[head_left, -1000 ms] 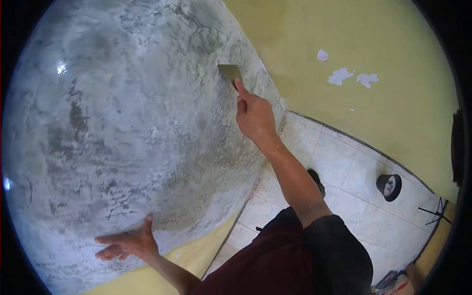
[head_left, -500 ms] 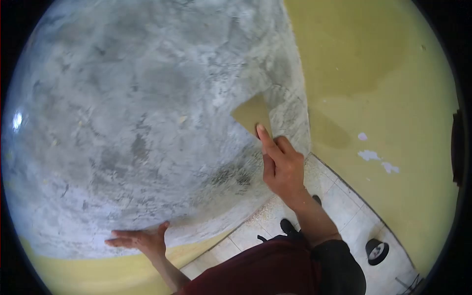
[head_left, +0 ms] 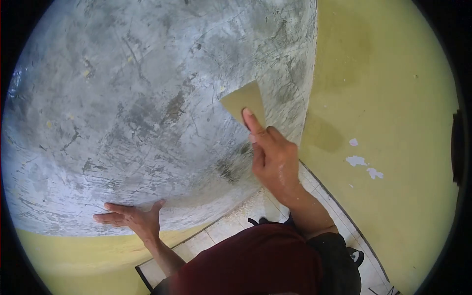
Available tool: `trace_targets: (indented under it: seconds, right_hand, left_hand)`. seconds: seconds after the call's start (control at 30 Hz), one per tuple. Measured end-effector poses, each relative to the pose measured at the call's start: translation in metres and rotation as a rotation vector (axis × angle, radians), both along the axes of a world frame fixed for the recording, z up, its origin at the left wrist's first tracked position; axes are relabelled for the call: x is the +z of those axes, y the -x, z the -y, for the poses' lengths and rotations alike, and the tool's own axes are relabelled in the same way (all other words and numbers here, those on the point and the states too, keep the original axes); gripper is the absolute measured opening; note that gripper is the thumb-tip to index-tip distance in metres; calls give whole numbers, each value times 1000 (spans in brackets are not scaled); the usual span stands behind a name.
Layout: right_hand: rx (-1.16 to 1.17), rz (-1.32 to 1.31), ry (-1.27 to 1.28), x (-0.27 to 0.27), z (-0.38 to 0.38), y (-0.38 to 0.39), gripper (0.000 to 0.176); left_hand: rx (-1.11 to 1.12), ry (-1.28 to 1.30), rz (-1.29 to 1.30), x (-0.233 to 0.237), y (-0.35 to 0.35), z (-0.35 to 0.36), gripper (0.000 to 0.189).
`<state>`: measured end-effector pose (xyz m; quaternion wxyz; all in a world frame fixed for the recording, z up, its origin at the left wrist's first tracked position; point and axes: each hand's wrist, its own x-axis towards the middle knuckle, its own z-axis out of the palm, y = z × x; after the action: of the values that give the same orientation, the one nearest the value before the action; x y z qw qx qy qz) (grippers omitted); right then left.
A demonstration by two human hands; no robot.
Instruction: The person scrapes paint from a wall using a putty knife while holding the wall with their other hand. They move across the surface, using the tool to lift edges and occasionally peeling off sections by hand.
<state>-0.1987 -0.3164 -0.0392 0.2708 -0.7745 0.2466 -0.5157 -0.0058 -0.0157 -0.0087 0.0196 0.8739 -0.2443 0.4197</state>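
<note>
My right hand (head_left: 278, 164) grips a scraper (head_left: 248, 101), index finger stretched along its flat, flared blade. The blade's wide edge points up and left, over the grey, stripped wall surface (head_left: 147, 118); its handle is hidden in my fist. Low on that same grey surface, my left hand (head_left: 135, 220) rests with fingers spread and thumb apart, holding nothing. Dark scuffs, scratches and small yellow flecks mark the grey area around both hands.
Yellow painted wall (head_left: 388, 88) meets the grey area at the right, with white bare patches (head_left: 356, 161) in it. Crumbs (head_left: 253, 200) lie on the pale tiled floor (head_left: 199, 243). A dark round object (head_left: 356, 256) sits near my right elbow.
My view has shifted. The right hand and scraper appear slightly higher and further left, and the left hand also appears higher. Both hands keep the same grip and pose.
</note>
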Motion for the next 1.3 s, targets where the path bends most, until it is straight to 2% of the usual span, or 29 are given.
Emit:
trace_targets:
  seconds: [0.07, 0.27, 0.37, 0.5, 0.57, 0.67, 0.77, 0.9, 1.0, 1.1, 1.17, 1.3]
  right_hand:
    - [2, -66, -68, 10, -8, -2, 60]
    - [-67, 14, -63, 35, -16, -11, 56]
    - [-51, 110, -43, 4, -19, -18, 62]
    - [-162, 49, 20, 34, -12, -13, 59]
    - [-131, -1, -69, 45, -17, -13, 48]
    - [-123, -51, -131, 21, -30, -14, 47]
    - [-207, -3, -52, 44, -13, -10, 48]
    - [-197, -32, -57, 29, -27, -7, 49]
    - [-174, -87, -166, 27, -32, -2, 50]
    - [-200, -152, -77, 32, -31, 3, 51]
    - [-222, -144, -139, 29, -36, -5, 51]
    - [-271, -42, -36, 42, -25, -12, 49]
  left_hand:
    - [-13, 46, -26, -1, -1, -1, 171]
    - [-58, 26, 22, -4, -8, -8, 163]
    - [-80, 72, -28, -5, -12, -13, 159]
    - [-104, 108, -87, -9, -12, -16, 157]
    - [-90, 106, -87, -10, -15, -19, 157]
    - [-119, 110, -59, -9, -15, -16, 157]
    - [-135, 78, -49, -9, -16, -19, 158]
    - [-148, 82, -38, -8, -19, -21, 159]
    - [-153, 55, -6, -9, -22, -22, 161]
    - [-126, 50, 10, -10, -19, -20, 163]
    - [-123, 73, 24, -8, -19, -17, 163]
    - [-158, 54, 8, -10, -20, -22, 162]
